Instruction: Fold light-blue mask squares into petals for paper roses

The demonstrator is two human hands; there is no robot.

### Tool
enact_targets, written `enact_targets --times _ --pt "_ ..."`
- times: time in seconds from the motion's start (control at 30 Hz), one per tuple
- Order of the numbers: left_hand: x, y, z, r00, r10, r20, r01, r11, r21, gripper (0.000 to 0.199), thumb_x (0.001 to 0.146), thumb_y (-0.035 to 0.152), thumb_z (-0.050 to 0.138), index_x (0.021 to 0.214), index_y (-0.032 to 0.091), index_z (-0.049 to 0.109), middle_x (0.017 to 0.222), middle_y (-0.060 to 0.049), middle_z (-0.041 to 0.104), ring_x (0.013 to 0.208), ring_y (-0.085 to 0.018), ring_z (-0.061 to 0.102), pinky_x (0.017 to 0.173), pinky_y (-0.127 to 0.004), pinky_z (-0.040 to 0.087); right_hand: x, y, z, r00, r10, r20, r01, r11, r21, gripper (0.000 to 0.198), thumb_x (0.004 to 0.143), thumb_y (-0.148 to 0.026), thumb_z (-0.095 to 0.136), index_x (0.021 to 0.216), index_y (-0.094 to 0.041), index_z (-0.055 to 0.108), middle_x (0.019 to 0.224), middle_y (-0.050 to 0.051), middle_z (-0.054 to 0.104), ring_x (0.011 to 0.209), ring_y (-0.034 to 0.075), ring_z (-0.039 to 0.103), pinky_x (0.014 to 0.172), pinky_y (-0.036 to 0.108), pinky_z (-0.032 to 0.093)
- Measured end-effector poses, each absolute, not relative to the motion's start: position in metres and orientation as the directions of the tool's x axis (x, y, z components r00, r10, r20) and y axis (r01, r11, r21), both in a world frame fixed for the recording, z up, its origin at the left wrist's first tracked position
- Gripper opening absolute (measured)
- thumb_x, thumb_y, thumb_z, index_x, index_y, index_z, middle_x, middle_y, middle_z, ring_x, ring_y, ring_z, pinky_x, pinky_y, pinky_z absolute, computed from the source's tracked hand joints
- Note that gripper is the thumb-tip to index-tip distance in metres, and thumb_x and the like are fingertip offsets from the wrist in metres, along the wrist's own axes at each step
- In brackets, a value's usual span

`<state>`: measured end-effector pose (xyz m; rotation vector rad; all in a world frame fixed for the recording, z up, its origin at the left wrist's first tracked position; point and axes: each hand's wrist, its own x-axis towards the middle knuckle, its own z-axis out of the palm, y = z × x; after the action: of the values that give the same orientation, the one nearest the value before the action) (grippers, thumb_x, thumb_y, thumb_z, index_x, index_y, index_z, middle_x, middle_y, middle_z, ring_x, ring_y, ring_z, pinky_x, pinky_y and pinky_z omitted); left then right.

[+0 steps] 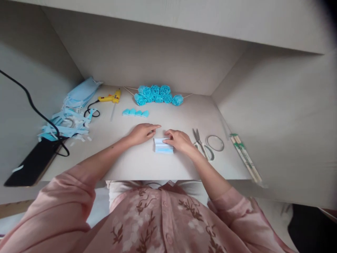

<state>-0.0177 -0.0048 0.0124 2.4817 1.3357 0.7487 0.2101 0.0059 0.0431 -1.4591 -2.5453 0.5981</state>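
A small piece of pleated face mask point(163, 148), white and light blue, lies on the table in front of me. My right hand point(179, 140) is at its upper right corner, fingers curled and thumb laid over the piece, closed on it. Just up and left of the piece is my left hand point(143, 134), holding nothing, its index finger stretched out and its thumb apart. Beyond the left hand, a row of cut blue petal-shaped pieces point(135, 112) lies flat. To the right of my right hand are open-bladed scissors point(200, 142) with white handles.
Blue paper-like roses point(155, 95) on sticks lie at the back. A yellow glue gun point(110, 97), face masks point(81, 92) and blue scraps point(68, 123) are at left, near a black flat object point(31, 161). At right lie a wire ring point(215, 143) and packaged sticks point(244, 156).
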Motion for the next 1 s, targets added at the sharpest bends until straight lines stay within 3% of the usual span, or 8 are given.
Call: enact_targets --times 0.13,0.27,0.47,0.63,0.83,1.0 --pt "-0.023 0.000 0.011 0.427 0.853 0.300 0.689 -0.522 0.502 0.040 0.087 0.017 0.050 0.124 0.019 0.064 0.101 -0.005 0.072 0.090 -0.017 0.065 0.082 -0.027 0.047 0.215 0.008 0.027 -0.538 0.842 0.036 0.636 0.434 -0.639 0.010 0.082 -0.027 0.067 0.091 -0.022 0.070 0.081 -0.002 0.068 0.071 0.013 0.058 0.067 0.025 0.039" --pt "-0.023 0.000 0.010 0.418 0.859 0.296 0.655 -0.511 0.557 0.035 0.087 0.019 0.051 0.119 0.019 0.067 0.098 -0.005 0.072 0.085 -0.016 0.064 0.078 -0.026 0.046 0.219 0.007 0.019 -0.524 0.846 0.101 0.548 0.425 -0.720 0.009 0.085 -0.029 0.063 0.082 -0.021 0.066 0.077 -0.002 0.066 0.070 0.013 0.057 0.068 0.025 0.040" --pt "-0.012 -0.009 0.020 0.347 0.893 0.287 0.482 -0.432 0.763 0.034 0.091 0.037 0.053 0.115 0.018 0.069 0.100 -0.008 0.072 0.082 -0.016 0.064 0.072 -0.026 0.048 0.219 0.004 0.023 -0.552 0.756 0.352 0.540 0.646 -0.539 0.012 0.092 -0.030 0.057 0.088 -0.021 0.064 0.089 0.004 0.070 0.092 0.020 0.058 0.087 0.033 0.040" --pt "-0.003 -0.017 0.028 0.383 0.883 0.270 0.378 -0.416 0.827 0.039 0.082 0.044 0.066 0.108 0.015 0.072 0.092 -0.008 0.071 0.078 -0.017 0.064 0.069 -0.026 0.048 0.216 -0.005 0.030 -0.576 0.629 0.522 0.496 0.777 -0.388 0.022 0.097 -0.034 0.048 0.089 -0.022 0.064 0.085 0.004 0.069 0.088 0.020 0.058 0.088 0.036 0.040" --pt "0.000 -0.024 0.037 0.491 0.826 0.276 0.366 -0.484 0.795 0.038 0.076 0.046 0.072 0.098 0.016 0.073 0.086 -0.006 0.071 0.078 -0.018 0.063 0.074 -0.027 0.047 0.213 -0.010 0.031 -0.543 0.617 0.570 0.488 0.784 -0.384 0.024 0.098 -0.035 0.045 0.088 -0.022 0.063 0.081 0.003 0.069 0.079 0.018 0.059 0.085 0.035 0.042" --pt "0.002 -0.024 0.037 0.391 0.880 0.268 0.437 -0.434 0.788 0.024 0.084 0.038 0.062 0.084 0.016 0.074 0.076 -0.003 0.071 0.071 -0.016 0.061 0.069 -0.025 0.045 0.214 -0.011 0.027 -0.489 0.624 0.609 0.450 0.779 -0.436 0.021 0.098 -0.034 0.046 0.092 -0.021 0.063 0.078 0.003 0.069 0.074 0.017 0.060 0.083 0.034 0.044"
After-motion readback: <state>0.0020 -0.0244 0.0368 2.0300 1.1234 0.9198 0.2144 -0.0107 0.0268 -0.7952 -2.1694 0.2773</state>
